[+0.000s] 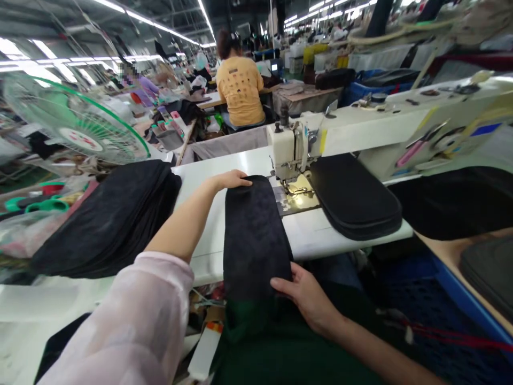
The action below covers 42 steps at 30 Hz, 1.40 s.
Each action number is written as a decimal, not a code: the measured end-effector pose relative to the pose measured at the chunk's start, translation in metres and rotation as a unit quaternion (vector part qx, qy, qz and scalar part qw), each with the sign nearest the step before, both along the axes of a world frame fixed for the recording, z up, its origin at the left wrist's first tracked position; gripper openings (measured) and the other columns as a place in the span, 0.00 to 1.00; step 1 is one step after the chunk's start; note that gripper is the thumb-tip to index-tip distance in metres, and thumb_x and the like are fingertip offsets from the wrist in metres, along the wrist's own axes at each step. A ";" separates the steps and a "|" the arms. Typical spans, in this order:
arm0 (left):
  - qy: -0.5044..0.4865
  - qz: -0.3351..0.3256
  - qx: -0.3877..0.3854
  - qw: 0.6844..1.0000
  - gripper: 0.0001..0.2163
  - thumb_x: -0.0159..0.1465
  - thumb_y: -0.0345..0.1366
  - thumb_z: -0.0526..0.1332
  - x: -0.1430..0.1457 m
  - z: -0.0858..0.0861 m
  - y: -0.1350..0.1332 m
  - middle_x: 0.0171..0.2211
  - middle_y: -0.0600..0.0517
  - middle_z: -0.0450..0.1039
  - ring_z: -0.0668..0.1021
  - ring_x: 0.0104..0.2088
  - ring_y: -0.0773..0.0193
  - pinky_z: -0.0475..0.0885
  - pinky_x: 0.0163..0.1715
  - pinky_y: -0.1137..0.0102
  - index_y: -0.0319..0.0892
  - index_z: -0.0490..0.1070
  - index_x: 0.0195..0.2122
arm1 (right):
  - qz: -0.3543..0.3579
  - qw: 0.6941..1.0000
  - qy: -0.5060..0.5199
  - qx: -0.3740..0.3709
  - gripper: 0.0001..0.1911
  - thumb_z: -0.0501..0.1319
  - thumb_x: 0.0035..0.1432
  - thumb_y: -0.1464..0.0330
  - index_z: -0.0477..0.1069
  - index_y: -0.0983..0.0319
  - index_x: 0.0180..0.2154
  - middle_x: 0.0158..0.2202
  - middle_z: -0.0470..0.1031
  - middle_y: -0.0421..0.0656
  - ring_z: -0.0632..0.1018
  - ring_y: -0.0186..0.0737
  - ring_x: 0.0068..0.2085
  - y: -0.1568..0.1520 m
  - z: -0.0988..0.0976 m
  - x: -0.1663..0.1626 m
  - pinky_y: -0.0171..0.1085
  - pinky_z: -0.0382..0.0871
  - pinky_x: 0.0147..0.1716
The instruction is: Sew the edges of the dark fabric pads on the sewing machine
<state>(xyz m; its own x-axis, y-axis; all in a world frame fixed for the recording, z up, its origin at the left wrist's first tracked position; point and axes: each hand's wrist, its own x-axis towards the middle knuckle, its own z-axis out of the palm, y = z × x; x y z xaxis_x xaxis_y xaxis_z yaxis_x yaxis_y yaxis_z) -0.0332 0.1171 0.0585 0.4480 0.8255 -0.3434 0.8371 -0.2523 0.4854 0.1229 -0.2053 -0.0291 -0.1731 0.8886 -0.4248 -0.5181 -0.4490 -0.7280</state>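
Note:
A long black fabric panel with rounded far corners lies across the white sewing table, left of the needle, its near end hanging over the front edge. At its far end my left hand is closed on the edge, thumb on top. My right hand grips the panel's near right edge between thumb and fingers, the fingers partly hidden beneath. Just right of the panel's far part stands the sewing machine head, its lamp lighting the metal needle plate.
Stacked black panels lie left and right of the needle. Further right are another black piece and a blue crate below the table. A green-rimmed fan stands at left. A person in a yellow shirt sits ahead.

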 end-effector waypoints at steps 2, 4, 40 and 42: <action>0.000 0.006 0.009 1.000 0.17 0.46 0.52 0.69 0.001 -0.008 0.002 0.30 0.53 0.79 0.78 0.38 0.56 0.71 0.40 0.68 0.43 0.77 0.28 | 0.019 0.999 -0.036 -0.017 0.26 0.78 0.38 0.55 0.77 0.61 0.38 0.33 0.80 0.41 0.79 0.43 0.36 -0.007 -0.009 0.005 0.39 0.73 0.39; -0.005 0.012 0.021 1.000 0.17 0.46 0.51 0.69 0.000 -0.012 0.005 0.33 0.53 0.80 0.79 0.40 0.55 0.71 0.42 0.68 0.44 0.77 0.30 | 0.031 0.997 -0.069 -0.022 0.25 0.76 0.40 0.53 0.78 0.61 0.36 0.35 0.80 0.42 0.79 0.45 0.38 -0.011 -0.016 0.009 0.40 0.73 0.40; -0.005 0.061 0.000 0.998 0.18 0.47 0.46 0.70 0.008 -0.008 -0.006 0.39 0.51 0.82 0.80 0.47 0.52 0.75 0.47 0.67 0.45 0.80 0.39 | -0.121 0.981 -0.144 -0.046 0.17 0.71 0.43 0.55 0.70 0.60 0.22 0.22 0.72 0.37 0.70 0.36 0.27 -0.017 -0.022 0.008 0.36 0.64 0.30; -0.003 0.066 -0.005 0.998 0.17 0.47 0.45 0.71 0.009 -0.008 -0.006 0.39 0.51 0.82 0.80 0.46 0.52 0.76 0.46 0.67 0.45 0.80 0.37 | -0.121 0.981 -0.141 -0.044 0.17 0.71 0.43 0.56 0.70 0.60 0.22 0.22 0.72 0.37 0.70 0.35 0.27 -0.017 -0.021 0.008 0.36 0.64 0.30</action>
<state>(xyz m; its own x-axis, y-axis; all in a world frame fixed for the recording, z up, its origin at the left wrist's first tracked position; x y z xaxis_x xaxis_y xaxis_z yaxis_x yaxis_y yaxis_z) -0.0246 0.1110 0.0508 0.3375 0.8738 -0.3501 0.8595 -0.1344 0.4932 0.1304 -0.2220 -0.0500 0.1751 0.8464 -0.5030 -0.4004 -0.4055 -0.8217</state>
